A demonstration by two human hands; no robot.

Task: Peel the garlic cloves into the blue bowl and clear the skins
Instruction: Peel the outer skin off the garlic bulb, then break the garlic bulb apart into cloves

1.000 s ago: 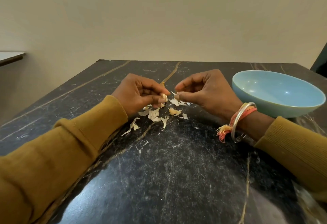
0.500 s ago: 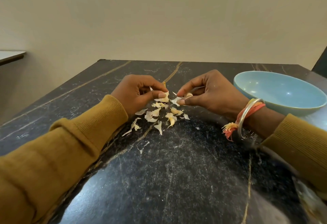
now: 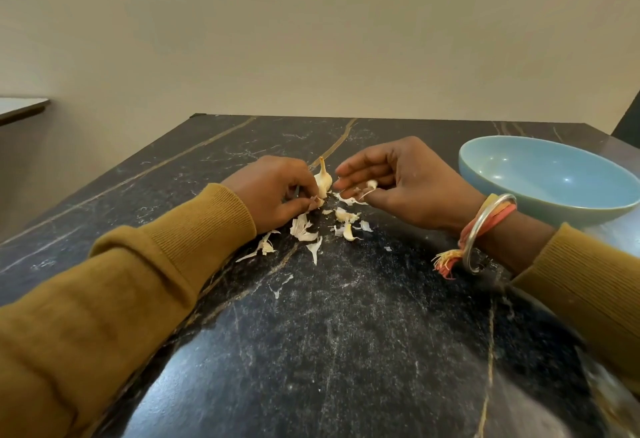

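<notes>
Here the peeling step is in hand, with nothing visible in the bowl yet. Toward the left side of the bench point(image 3: 346, 333), the left grip point(image 3: 277, 192) has its fingers curled tight and, as far as the view shows, pinches the lower part of a garlic head point(image 3: 322, 179), whose stalk points up just beside the fingertips. Below it, about midway across the bench, loose skins point(image 3: 304, 230) lie scattered with a few small garlic pieces point(image 3: 346, 216) among them. Just right of the head, the right grip point(image 3: 398, 185) is half closed: the forefinger reaches out fairly straight, while the thumb and other fingers pinch a small garlic clove point(image 3: 372, 184) with a strip of skin hanging from it. A bangle point(image 3: 485, 226) and coloured threads sit on that wrist. The blue bowl point(image 3: 554, 209) stands near the right edge of the bench, toward the far corner, apart from both hands. The next move probably calls for stripping that last shred from the clove, then carrying it right over the rim to drop it in; the skins are light and could scatter when swept, so clearing them wants a slow, gathering stroke
</notes>
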